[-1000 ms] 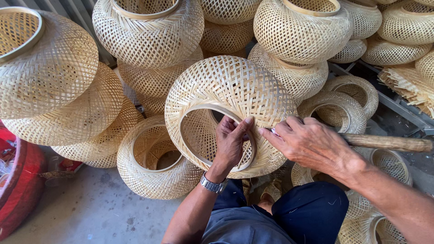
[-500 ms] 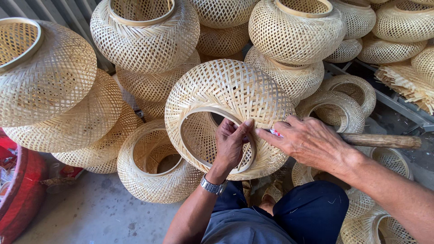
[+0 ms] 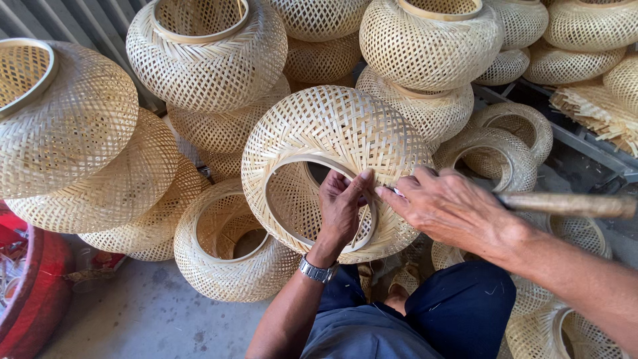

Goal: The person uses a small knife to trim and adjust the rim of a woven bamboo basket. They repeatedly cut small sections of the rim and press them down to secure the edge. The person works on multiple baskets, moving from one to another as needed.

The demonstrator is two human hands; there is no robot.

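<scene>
- The left hand is clamped on the rim of the woven basket resting at the knees.
- The right hand pinches that rim beside it, fingers together.
- A wooden handle lies just right.
- More baskets crowd behind; a red tub sits left.

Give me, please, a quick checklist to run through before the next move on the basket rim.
1. Left hand grips the rim of the basket: ok.
2. Right hand meets the rim beside the left thumb: ok.
3. Tool in the right hand: wooden handle shows, tip hidden: cannot tell.
4. Basket steady: held at the knees, opening toward the person: ok.
5. Rim sound where the hands meet: covered by fingers: cannot tell.
6. Room to work: stacked baskets crowd close behind: not ok.
</scene>
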